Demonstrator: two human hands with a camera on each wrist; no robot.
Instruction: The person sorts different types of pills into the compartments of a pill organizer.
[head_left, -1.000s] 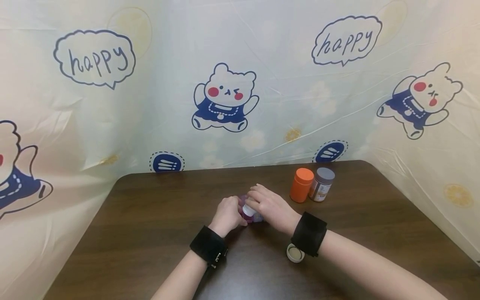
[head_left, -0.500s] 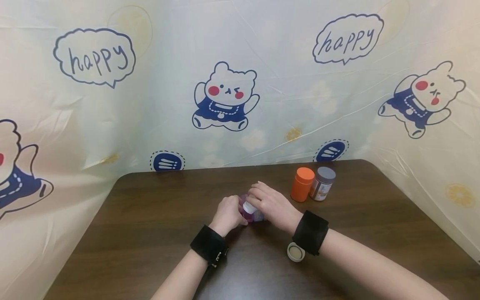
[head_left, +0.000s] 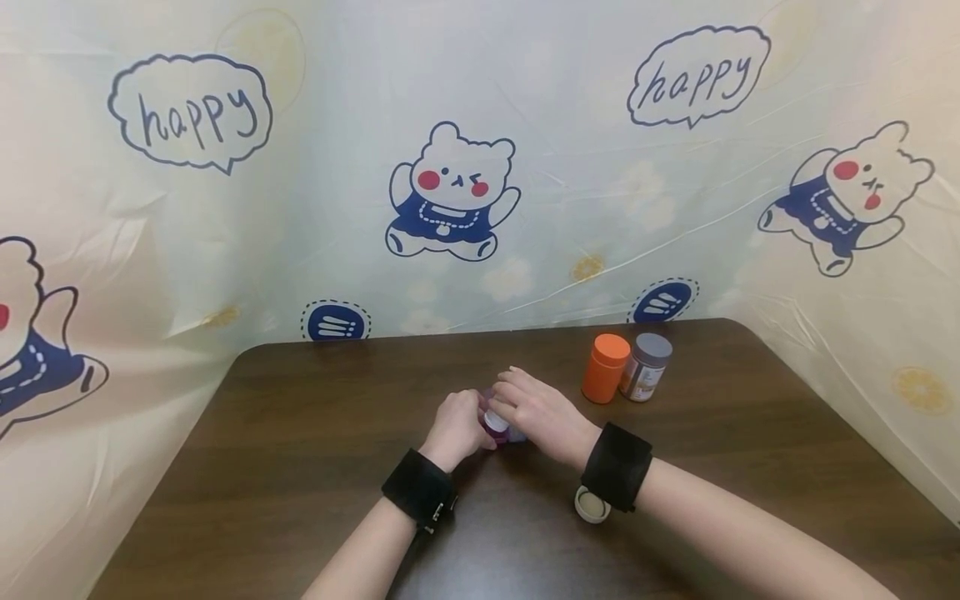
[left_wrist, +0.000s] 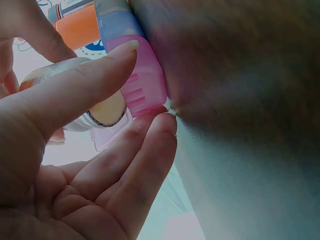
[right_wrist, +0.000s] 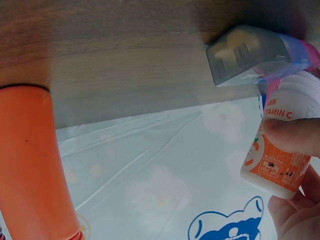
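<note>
My left hand point(head_left: 453, 429) pinches the pink end of a pill organizer point(left_wrist: 142, 70) between thumb and fingers, on the table. Its compartments run pink, blue and grey; yellowish pieces show through the grey one point(right_wrist: 242, 55). A raised pink lid point(left_wrist: 107, 137) is partly hidden by my fingers. With my right hand point(head_left: 543, 412) I grip a white vitamin C bottle point(right_wrist: 277, 160) with an orange label. The uncapped bottle is tipped, its mouth close to the pink compartment. Inside the mouth the left wrist view shows a pale orange-yellow surface. Whether anything is falling out cannot be seen.
An orange bottle point(head_left: 606, 369) and a grey-lidded jar point(head_left: 646, 367) stand side by side at the back right. A white cap point(head_left: 592, 505) lies inside up near my right wrist. Behind the brown table point(head_left: 337, 400) hangs a printed curtain point(head_left: 322, 208).
My right hand and the bottle rose slightly, then came down a little over the pill organizer. The left hand keeps its place.
</note>
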